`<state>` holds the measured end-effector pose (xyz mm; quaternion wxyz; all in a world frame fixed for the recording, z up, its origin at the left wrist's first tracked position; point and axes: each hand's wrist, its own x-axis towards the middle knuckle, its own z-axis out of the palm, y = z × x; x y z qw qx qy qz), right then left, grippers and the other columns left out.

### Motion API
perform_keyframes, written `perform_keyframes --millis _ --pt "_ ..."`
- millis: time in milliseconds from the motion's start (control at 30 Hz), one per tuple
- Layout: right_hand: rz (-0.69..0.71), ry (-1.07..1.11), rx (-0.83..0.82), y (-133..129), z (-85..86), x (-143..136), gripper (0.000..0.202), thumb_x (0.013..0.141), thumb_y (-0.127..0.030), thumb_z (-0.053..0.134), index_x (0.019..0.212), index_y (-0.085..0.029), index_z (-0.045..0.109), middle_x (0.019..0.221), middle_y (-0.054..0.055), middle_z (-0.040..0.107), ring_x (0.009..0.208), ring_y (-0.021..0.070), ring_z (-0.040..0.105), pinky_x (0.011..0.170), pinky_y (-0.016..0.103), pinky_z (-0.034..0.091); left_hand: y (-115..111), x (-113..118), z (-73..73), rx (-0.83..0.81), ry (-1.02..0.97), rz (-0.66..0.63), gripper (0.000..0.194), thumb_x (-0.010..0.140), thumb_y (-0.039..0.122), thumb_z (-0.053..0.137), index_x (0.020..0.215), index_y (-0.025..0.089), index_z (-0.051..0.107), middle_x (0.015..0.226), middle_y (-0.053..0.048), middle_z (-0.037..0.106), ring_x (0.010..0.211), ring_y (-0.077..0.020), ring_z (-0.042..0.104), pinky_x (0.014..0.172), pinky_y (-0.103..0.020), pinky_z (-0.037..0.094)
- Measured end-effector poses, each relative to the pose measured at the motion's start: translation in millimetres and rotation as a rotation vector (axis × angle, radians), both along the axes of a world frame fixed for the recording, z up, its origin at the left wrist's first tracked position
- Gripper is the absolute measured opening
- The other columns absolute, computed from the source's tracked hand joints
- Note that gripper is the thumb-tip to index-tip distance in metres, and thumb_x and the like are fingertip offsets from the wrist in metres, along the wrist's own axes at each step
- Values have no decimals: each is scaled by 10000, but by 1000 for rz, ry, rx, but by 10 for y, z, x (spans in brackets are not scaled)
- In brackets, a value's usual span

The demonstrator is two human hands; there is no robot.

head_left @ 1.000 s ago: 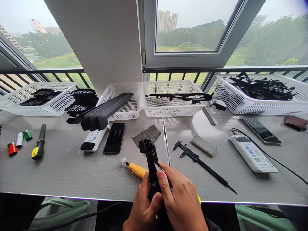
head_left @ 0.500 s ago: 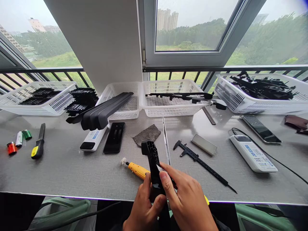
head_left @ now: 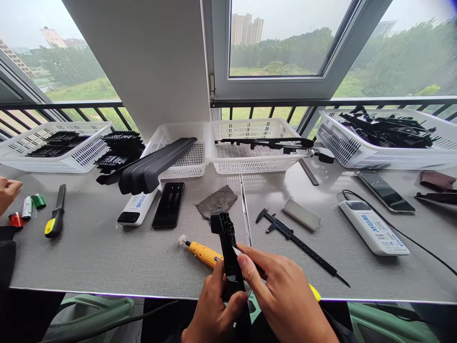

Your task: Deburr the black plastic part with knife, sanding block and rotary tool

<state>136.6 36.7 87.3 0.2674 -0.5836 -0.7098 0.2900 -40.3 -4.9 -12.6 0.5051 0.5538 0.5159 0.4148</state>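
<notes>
My left hand (head_left: 216, 302) is closed around a long black plastic part (head_left: 226, 238), which is tilted up with its ribbed end away from me. My right hand (head_left: 282, 290) grips a knife whose pale pointed blade (head_left: 236, 250) touches the edge of the part. A yellow end (head_left: 314, 292) shows beyond the hand; most of the handle is hidden. Just behind my left hand lies a yellow rotary tool (head_left: 202, 252) with a whitish polishing tip. A brown-grey cloth (head_left: 216, 201) is beyond the part.
A caliper (head_left: 300, 245) and a small grey block (head_left: 302, 214) lie to the right, near a white device (head_left: 374, 228) with a cable. Left are phone (head_left: 168, 205), file (head_left: 57, 212) and batteries (head_left: 27, 208). Baskets (head_left: 250, 166) line the back. Another person's hand (head_left: 7, 193) enters left.
Another person's hand and dark sleeve have come in at the left edge, by the batteries. More of a black part shows at the right edge. My hands hold nearly the same pose.
</notes>
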Motion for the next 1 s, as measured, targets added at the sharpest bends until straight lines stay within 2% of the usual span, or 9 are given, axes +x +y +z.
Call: perform_keyframes --millis 167,433,533,600,700,767,900,1000 --pt "11 95 -65 13 -4 10 426 1143 -480 459 1305 -406 846 1185 -10 885 1058 274 866 851 340 628 -29 9 -22 -10 1 22 803 933 768 680 1476 177 646 1120 -149 814 1012 -358 742 1036 -497 585" --pt "110 221 -313 54 110 71 590 1139 -633 373 1310 -328 848 1126 61 884 994 281 840 927 365 595 16 23 -7 58 -7 -49 783 957 808 606 1443 197 675 1019 -99 796 877 -304 722 988 -471 601" --pt "85 239 -331 26 100 83 626 1112 -650 379 1348 -284 829 1203 104 870 1100 307 829 925 369 594 16 26 -26 60 -4 -39 793 960 811 599 1460 199 658 1036 -106 799 891 -307 731 965 -458 611" --pt "72 238 -340 14 91 90 641 1102 -661 379 1380 -274 808 1145 104 875 1119 320 822 908 375 594 12 27 -32 60 5 -41 788 964 815 586 1457 205 659 1071 -112 802 904 -309 735 955 -454 613" --pt "84 240 -348 26 97 100 647 1102 -681 377 1380 -275 796 950 69 858 1030 313 826 917 387 591 8 24 -49 65 29 -48 766 967 813 578 1433 213 674 1084 -112 802 932 -316 741 935 -445 615" --pt "96 220 -336 52 114 110 627 1104 -674 389 1351 -273 804 889 56 840 963 300 823 917 386 588 1 18 -79 73 44 -41 760 959 809 595 1421 211 679 1036 -104 801 921 -317 741 927 -442 615" --pt "133 138 -313 124 167 159 584 1109 -632 387 1300 -282 814 853 48 834 887 293 818 871 384 578 -37 8 -168 60 73 -29 790 942 806 622 1446 199 657 949 -91 790 867 -311 723 914 -447 609" --pt "189 61 -299 188 223 228 543 1117 -615 408 1286 -296 812 955 54 867 929 300 828 876 387 574 -70 8 -208 54 122 -32 788 950 814 594 1442 203 664 988 -103 805 878 -317 718 887 -446 595"
